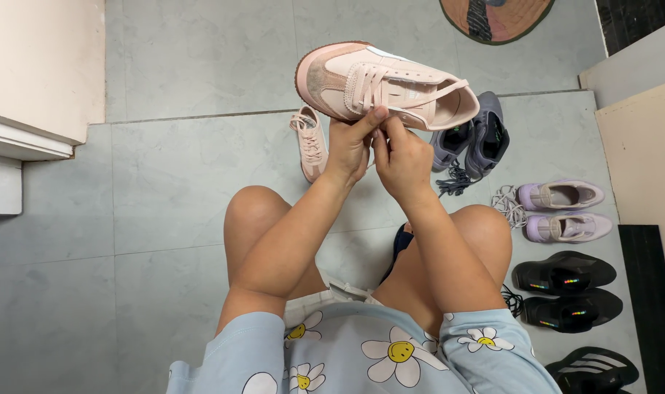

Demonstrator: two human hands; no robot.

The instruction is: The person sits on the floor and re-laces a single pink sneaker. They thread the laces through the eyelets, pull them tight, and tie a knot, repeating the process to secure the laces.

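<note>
Holding: left hand (350, 142) and right hand (399, 157), together, pinch the laces of the pink sneaker (387, 84), raised at twelve o'clock.
Done: lacing looks threaded.
Left: knot untied; its mate (310, 142) lies on the floor (164, 182) at eleven o'clock.

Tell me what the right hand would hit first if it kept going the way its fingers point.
The right hand points up and away at the pink sneaker both hands hold; its fingertips already touch the laces, so it would meet that shoe first.
</note>
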